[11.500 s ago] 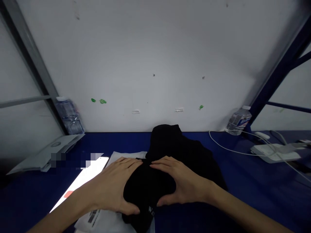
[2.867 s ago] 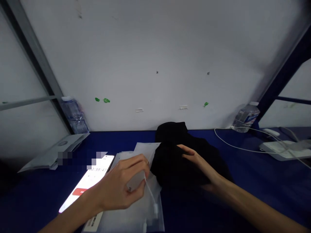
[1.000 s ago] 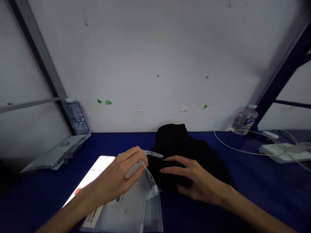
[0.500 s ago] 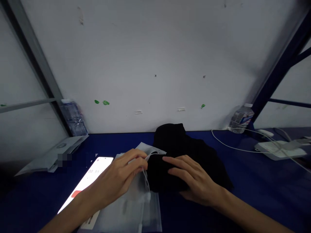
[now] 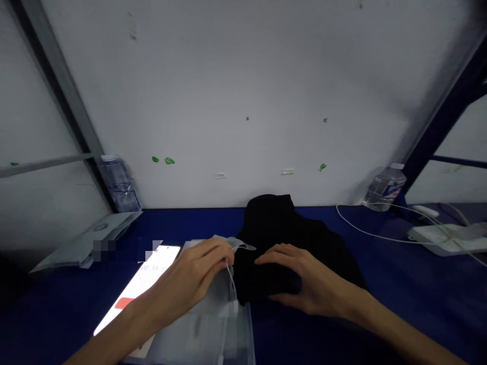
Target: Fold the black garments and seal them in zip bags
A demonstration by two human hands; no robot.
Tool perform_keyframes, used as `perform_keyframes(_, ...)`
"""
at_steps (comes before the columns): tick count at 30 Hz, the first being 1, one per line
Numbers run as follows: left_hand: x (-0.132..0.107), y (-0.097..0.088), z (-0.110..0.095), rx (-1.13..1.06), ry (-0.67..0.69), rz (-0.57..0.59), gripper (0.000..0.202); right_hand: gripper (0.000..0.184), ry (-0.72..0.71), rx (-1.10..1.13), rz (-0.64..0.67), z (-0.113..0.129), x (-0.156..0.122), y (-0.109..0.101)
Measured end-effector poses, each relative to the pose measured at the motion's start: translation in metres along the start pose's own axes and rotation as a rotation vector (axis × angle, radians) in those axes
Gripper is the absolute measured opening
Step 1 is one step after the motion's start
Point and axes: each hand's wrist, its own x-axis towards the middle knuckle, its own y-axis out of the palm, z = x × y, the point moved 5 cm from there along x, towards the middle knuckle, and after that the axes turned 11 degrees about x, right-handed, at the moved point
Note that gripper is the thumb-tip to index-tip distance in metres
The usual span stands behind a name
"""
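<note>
A folded black garment [image 5: 262,276] lies on the blue table [image 5: 399,294], partly at the mouth of a clear plastic zip bag [image 5: 213,324]. My left hand [image 5: 190,286] pinches the bag's upper edge by the opening, fingers closed on the plastic. On the folded garment rests my right hand [image 5: 304,281], fingers curved and pressing it toward the bag. Behind it sits a pile of more black fabric [image 5: 289,228].
A lit phone [image 5: 140,286] showing a timer lies left of the bag. Grey mailer bags [image 5: 87,241] and a water bottle [image 5: 119,185] are at the far left. Another bottle [image 5: 384,192], a white cable [image 5: 365,230] and a power strip [image 5: 445,238] are at the right.
Earlier both hands pressed the folded garment flat. Since then my left hand has taken the bag's edge and lifted it, and my right hand has pushed the garment toward the opening.
</note>
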Motion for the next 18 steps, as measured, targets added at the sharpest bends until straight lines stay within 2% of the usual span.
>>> perform_keyframes(4,0.001,-0.001,-0.003,-0.012,-0.013,0.003,0.021,0.057,-0.038,0.018,-0.088,-0.003,-0.001,0.005)
perform_keyframes(6,0.001,-0.002,-0.005,-0.040,-0.014,0.000,0.021,0.052,-0.147,-0.060,-0.133,0.002,-0.002,0.007)
perform_keyframes(10,0.001,-0.007,-0.009,-0.104,-0.003,-0.042,0.019,0.035,-0.459,-0.379,-0.204,0.019,-0.008,0.010)
perform_keyframes(12,0.001,-0.008,-0.008,-0.140,-0.015,-0.060,0.018,0.032,-0.543,-0.483,-0.252,0.024,-0.009,0.012)
perform_keyframes(14,0.001,-0.009,-0.006,-0.178,-0.043,-0.066,0.019,0.034,-0.532,-0.487,-0.321,0.024,-0.007,0.011)
perform_keyframes(18,0.001,-0.008,-0.006,-0.245,-0.068,-0.081,0.019,0.037,-0.317,-0.235,-0.395,0.015,-0.001,0.009)
